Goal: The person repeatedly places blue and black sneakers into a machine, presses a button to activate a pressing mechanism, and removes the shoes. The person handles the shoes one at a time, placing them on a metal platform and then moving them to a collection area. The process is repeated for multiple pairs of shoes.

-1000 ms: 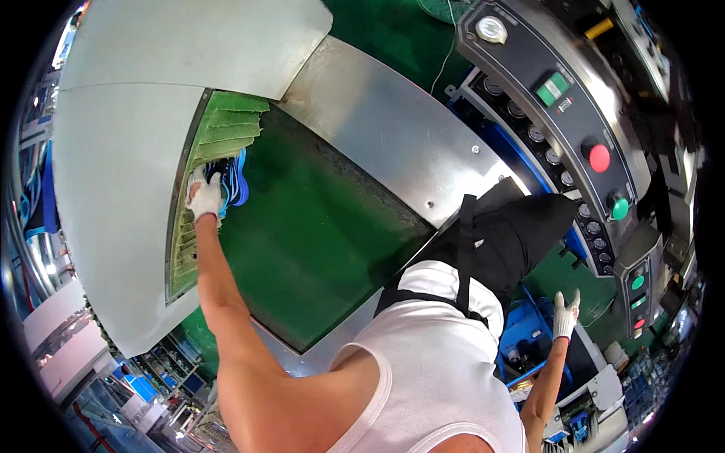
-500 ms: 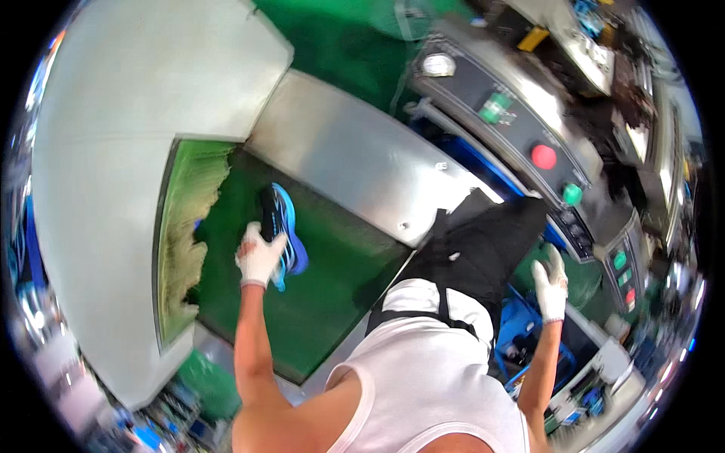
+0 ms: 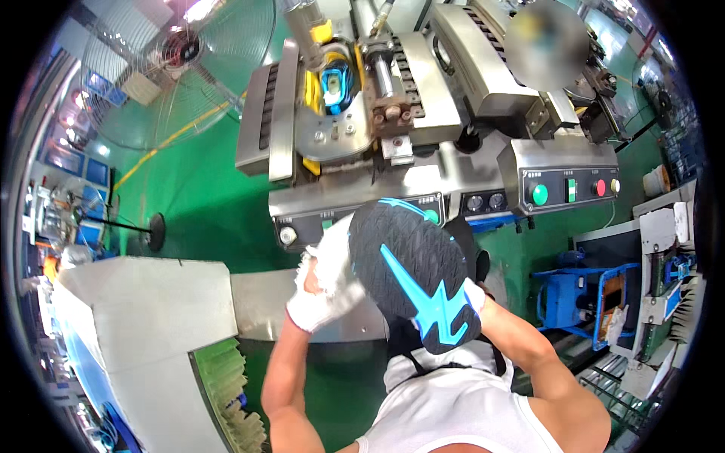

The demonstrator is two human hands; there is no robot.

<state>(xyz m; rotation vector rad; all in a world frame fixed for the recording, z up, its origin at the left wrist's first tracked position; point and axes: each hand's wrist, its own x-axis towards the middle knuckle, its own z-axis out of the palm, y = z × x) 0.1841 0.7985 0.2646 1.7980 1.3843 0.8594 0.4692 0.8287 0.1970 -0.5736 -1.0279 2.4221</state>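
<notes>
A shoe [image 3: 414,275] is held up close in front of me, its black sole with a bright blue lightning-shaped inlay facing the camera. My left hand [image 3: 326,283], in a white glove, grips the shoe's left side near the toe end. My right hand [image 3: 474,296], also in a white glove, is mostly hidden behind the heel end and holds it from the right. Both forearms rise from the lower edge.
Beyond the shoe stands a grey metal press machine [image 3: 423,113] with another blue shoe [image 3: 333,84] clamped in it and a panel of coloured buttons [image 3: 572,189]. A grey conveyor hood [image 3: 143,317] with green bristle curtain [image 3: 226,392] is at lower left. A standing fan [image 3: 177,64] is far left; a blue cart [image 3: 578,294] at right.
My view has swung from the conveyor to the press machine. The left hand lifted the blue shoe off the green belt, and the right hand came up to hold it too.
</notes>
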